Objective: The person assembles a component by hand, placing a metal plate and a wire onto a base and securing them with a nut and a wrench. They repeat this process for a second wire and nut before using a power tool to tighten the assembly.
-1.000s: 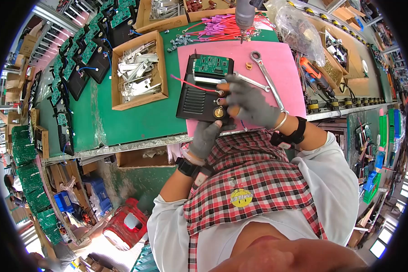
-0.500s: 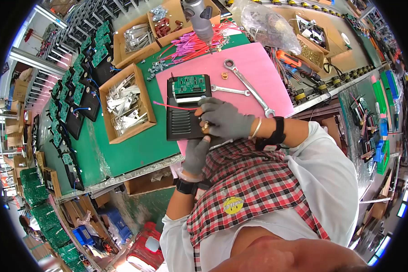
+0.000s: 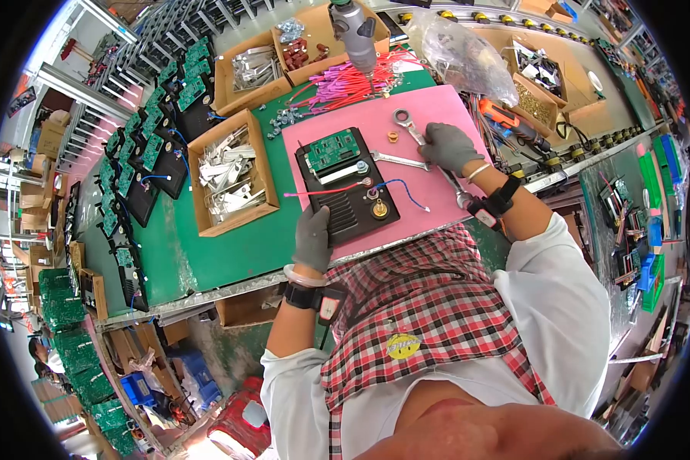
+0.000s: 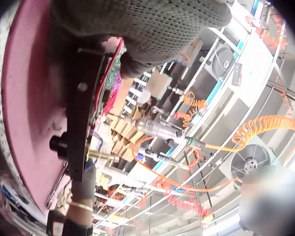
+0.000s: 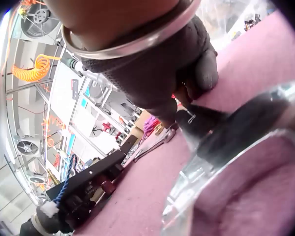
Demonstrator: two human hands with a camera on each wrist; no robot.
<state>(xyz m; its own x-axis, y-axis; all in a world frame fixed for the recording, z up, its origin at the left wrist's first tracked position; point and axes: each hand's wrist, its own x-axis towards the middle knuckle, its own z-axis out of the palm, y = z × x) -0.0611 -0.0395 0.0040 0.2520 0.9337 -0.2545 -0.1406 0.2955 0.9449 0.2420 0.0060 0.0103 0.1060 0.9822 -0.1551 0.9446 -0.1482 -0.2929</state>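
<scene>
A black metal panel [image 3: 360, 222] lies on the pink mat with a green circuit board [image 3: 333, 152], a silver bar and a brass bolt [image 3: 379, 208] on it. My gloved left hand [image 3: 312, 239] grips the panel's near left edge, thumb on top; the left wrist view shows the panel edge-on. A red wire [image 3: 322, 190] and a blue wire [image 3: 410, 193] trail from it. To the right, my gloved right hand [image 3: 451, 147] holds the shank of a large ratchet wrench [image 3: 409, 127], its near end looming in the right wrist view. A smaller wrench [image 3: 395, 159] lies between hand and panel.
A brass nut [image 3: 392, 137] sits on the pink mat [image 3: 437, 107]. An electric screwdriver [image 3: 355, 38] hangs over red wires [image 3: 337, 90]. Left of the mat stands a cardboard box [image 3: 199, 184] of metal brackets; a plastic bag [image 3: 468, 65] lies at the back right.
My right hand has left the brass bolt area and moved right onto the large wrench. The left hand has shifted left along the panel's near edge. The blue wire now shows.
</scene>
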